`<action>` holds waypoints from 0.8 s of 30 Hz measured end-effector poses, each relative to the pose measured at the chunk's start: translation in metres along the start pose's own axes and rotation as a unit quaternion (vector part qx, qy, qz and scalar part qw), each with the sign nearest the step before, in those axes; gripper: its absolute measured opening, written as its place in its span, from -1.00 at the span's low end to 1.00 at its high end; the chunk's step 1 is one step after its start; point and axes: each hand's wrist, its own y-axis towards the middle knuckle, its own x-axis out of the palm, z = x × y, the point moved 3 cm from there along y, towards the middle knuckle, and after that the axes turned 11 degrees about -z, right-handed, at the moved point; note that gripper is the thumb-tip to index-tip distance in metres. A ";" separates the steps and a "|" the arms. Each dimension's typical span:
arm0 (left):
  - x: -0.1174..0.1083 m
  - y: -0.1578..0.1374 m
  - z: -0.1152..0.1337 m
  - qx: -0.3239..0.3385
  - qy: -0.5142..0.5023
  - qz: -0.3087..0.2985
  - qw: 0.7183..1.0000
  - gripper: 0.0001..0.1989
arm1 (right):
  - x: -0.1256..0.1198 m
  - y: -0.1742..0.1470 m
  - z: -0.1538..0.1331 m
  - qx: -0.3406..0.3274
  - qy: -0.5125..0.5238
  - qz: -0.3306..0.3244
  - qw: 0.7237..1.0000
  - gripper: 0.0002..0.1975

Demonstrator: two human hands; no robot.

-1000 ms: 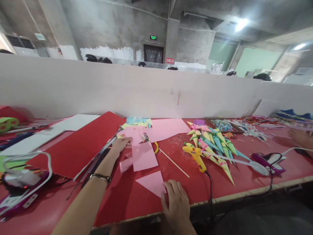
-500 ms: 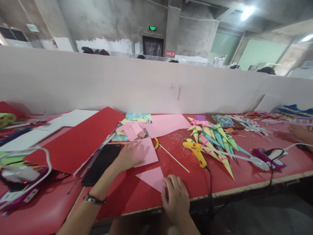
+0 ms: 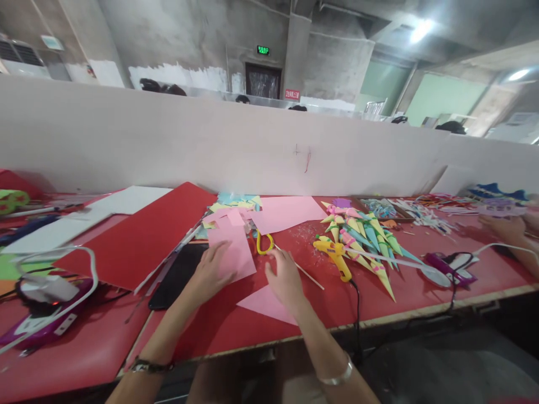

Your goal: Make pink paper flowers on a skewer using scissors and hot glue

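My left hand (image 3: pixel 214 268) lies with fingers spread on a rectangular pink sheet of paper (image 3: pixel 239 253). Part of that sheet is covered by the hand. My right hand (image 3: pixel 285 278) has its fingers apart and holds nothing; its fingertips are close to the yellow handle of a pair of scissors (image 3: pixel 265 244). Whether they touch the handle I cannot tell. The scissors' blades are hidden. Under my right wrist and forearm lies a pink paper triangle (image 3: pixel 266 306), partly covered. A thin pale stick (image 3: pixel 310 276) extends to the right behind my right hand.
Right of my hands lie a yellow glue gun (image 3: pixel 337 257) and a pile of paper cones (image 3: pixel 374 238). A black phone (image 3: pixel 177 280) and red card (image 3: pixel 143 241) lie left. Power strips (image 3: pixel 452 270) stand on the table. Another person's hand (image 3: pixel 503 227) is at far right.
My right hand has moved up from the pink triangle's corner to beside the scissors. The rectangular pink sheet has slid left with my left hand, uncovering more of the yellow handle.
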 end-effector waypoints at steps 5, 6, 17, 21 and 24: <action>-0.001 -0.018 -0.018 -0.058 0.005 0.037 0.998 -0.43 | 0.015 0.070 -0.025 0.077 -0.048 -0.064 0.994 -0.58; -0.002 -0.022 -0.015 -0.064 0.011 0.047 0.997 -0.43 | 0.019 0.080 -0.025 0.094 -0.057 -0.076 0.991 -0.59; 0.008 -0.045 0.040 -0.046 0.109 0.011 0.993 -0.50 | 0.012 0.111 -0.013 0.104 -0.128 -0.226 0.960 -0.71; 0.007 -0.043 0.045 -0.044 0.127 0.009 0.991 -0.51 | -0.008 0.112 -0.013 0.092 -0.146 -0.236 0.956 -0.71; 0.005 -0.039 0.050 -0.039 0.139 0.010 0.990 -0.53 | -0.029 0.114 -0.020 0.083 -0.163 -0.246 0.952 -0.70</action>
